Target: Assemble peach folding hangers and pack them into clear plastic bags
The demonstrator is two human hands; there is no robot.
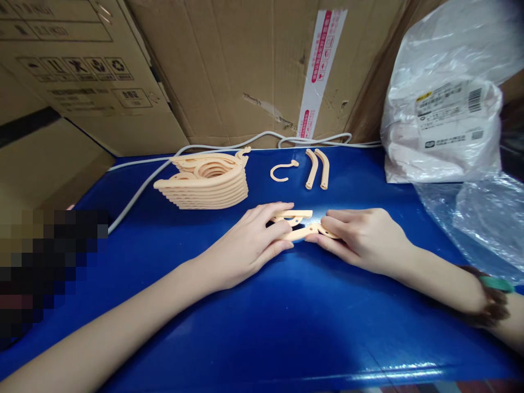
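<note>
The left hand [249, 240] grips a peach hanger frame [301, 233] at centre; the right hand [364, 240] pinches its three-o'clock end, and whether that joint is fastened I cannot tell. Beyond, toward twelve, a hook [282, 165] and two curved strips [314, 170] lie loose, unattached; at ten, a stack of hangers [208, 196] looks finished.

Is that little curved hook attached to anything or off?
Off: the hook lies by itself on the blue table, touching no other part.
</note>
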